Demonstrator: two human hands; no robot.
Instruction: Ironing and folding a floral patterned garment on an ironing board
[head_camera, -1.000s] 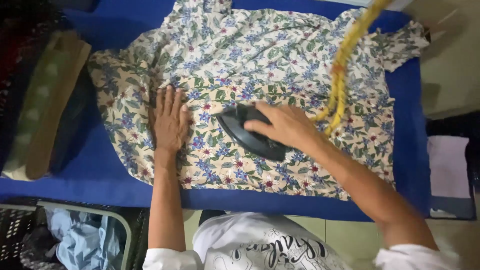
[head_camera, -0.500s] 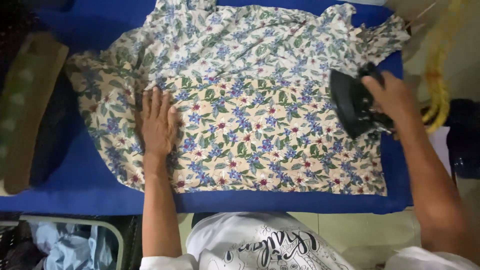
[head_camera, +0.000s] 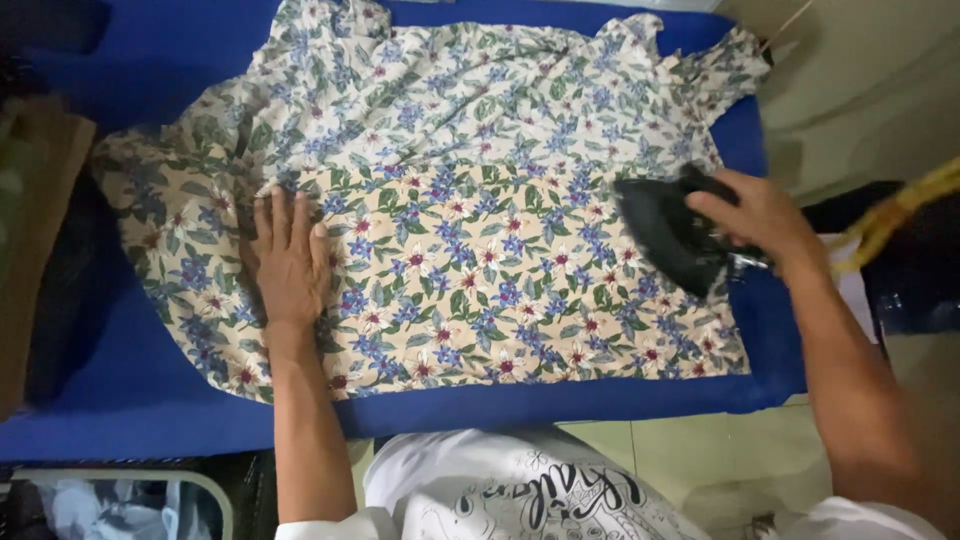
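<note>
— At the right edge of the blue padded board, look for the black iron: gripped from above by the right hand, fingers curled shut round the handle, soleplate down on the floral shirt near its side seam

— Seen. And on the other side?

— Flat on the cloth, the left hand: palm down, fingers straight and close together, gripping nothing, well apart from the iron

— Best way to go about it, then?

— Probably this: pin the fabric with that flat palm, draw it lightly taut away from the iron, then run the soleplate in long straight strokes across the smoother near panel toward the pinned side. Stop short of the fingers. Never pause in one spot; looks like thin printed cloth, likely to scorch or shine

— Rumpled further up, though

— True, creased and bunched near the collar and the far sleeve. Smooth those folds by hand first, or risk pressing them in. Mind the yellow cord off to the right as well: lift it clear so as not to drag it over the pressed part

— Anything else nearby to watch?

— Dark folded pile at the left end of the board, touching the sleeve or just beside it, hard to tell which; basket below the near-left corner. No trouble from either, as far as can be judged
</note>
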